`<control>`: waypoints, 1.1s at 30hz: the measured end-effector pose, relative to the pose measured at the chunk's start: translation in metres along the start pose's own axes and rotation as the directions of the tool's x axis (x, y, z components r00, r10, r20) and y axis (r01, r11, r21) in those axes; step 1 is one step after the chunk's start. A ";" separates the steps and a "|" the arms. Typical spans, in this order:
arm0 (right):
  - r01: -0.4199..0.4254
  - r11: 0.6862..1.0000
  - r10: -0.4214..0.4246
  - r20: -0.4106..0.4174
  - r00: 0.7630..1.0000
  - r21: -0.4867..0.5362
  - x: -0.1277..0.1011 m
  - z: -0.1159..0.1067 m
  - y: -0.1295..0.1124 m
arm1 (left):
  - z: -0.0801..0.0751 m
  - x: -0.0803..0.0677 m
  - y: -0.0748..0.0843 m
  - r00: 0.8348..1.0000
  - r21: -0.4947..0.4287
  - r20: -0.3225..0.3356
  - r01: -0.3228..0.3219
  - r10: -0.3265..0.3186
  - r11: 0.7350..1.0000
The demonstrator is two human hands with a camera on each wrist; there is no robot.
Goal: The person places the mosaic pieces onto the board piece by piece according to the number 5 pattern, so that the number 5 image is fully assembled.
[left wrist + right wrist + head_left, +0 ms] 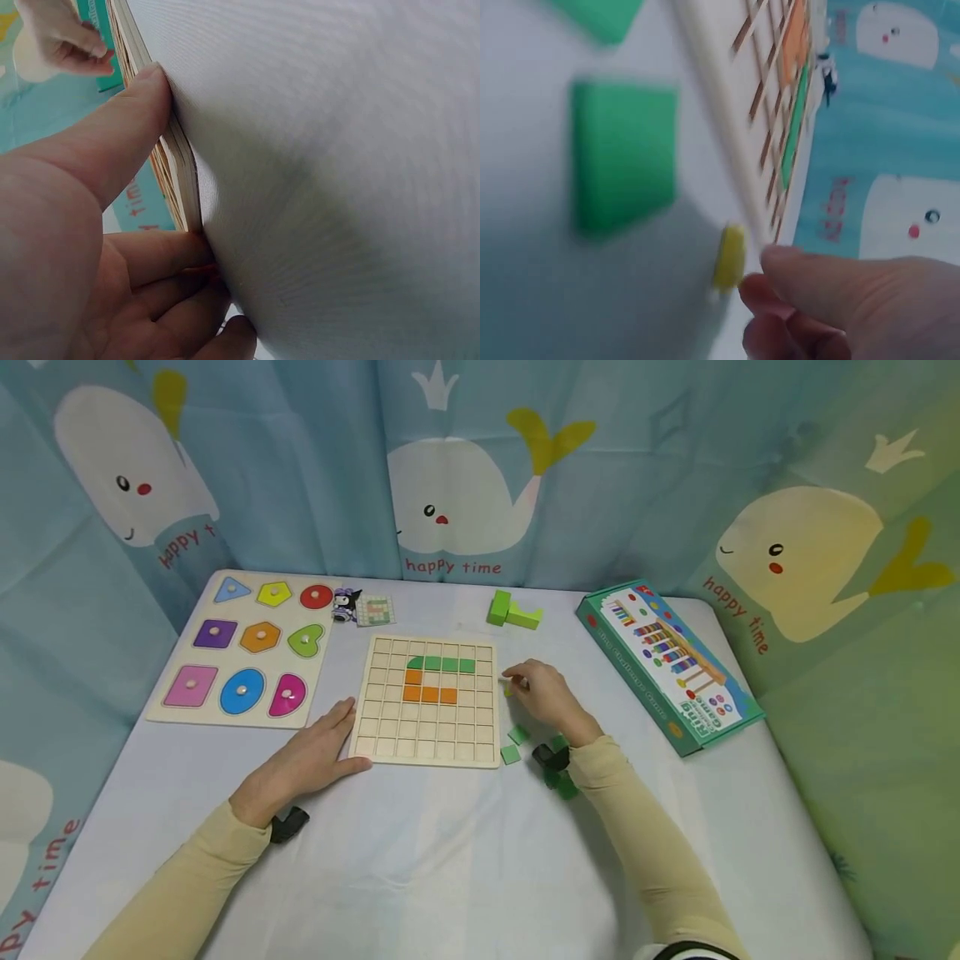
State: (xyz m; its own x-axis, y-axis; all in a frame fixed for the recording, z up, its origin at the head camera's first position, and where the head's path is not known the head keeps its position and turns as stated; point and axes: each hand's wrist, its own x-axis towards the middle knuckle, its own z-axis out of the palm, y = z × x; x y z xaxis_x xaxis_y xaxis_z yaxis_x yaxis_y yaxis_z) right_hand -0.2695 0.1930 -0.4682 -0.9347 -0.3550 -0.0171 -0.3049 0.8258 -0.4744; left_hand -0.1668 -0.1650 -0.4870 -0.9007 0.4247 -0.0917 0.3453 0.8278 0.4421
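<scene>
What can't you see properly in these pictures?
- Head view: what the right hand pinches is hidden by its own fingers.
- Right wrist view: the yellow piece and green tile are blurred, so their shapes are unclear.
- Left wrist view: the grid board shows only its edge; the left hand fills the frame.
- Head view: the small card pattern is too small.

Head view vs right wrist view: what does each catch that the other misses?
Only the head view shows the left hand resting at the grid board's left edge, the shape puzzle and the green box. Only the right wrist view shows a small yellow-green piece on the cloth just off the fingertips. Both show the board's orange and green tiles, loose green squares and the right hand.
</scene>
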 end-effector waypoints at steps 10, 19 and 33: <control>-0.001 1.000 0.002 0.091 0.996 -0.008 -0.003 -0.003 0.020 | 0.001 -0.001 0.000 1.000 -0.007 -0.006 0.004 -0.004 1.000; -0.082 0.996 0.084 0.061 0.995 -0.035 -0.005 -0.002 0.020 | -0.001 -0.001 0.001 1.000 -0.008 0.000 0.014 -0.014 1.000; -0.081 0.995 0.081 -0.007 0.997 0.050 -0.007 0.010 -0.030 | 0.000 0.000 -0.001 1.000 0.000 0.007 0.009 -0.009 1.000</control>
State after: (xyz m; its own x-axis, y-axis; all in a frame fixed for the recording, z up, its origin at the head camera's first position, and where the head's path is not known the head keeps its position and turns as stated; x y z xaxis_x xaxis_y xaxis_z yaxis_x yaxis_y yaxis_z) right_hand -0.2519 0.1664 -0.4624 -0.9577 -0.2834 -0.0493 -0.2188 0.8288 -0.5150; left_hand -0.1670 -0.1657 -0.4873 -0.9020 0.4196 -0.1016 0.3371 0.8316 0.4413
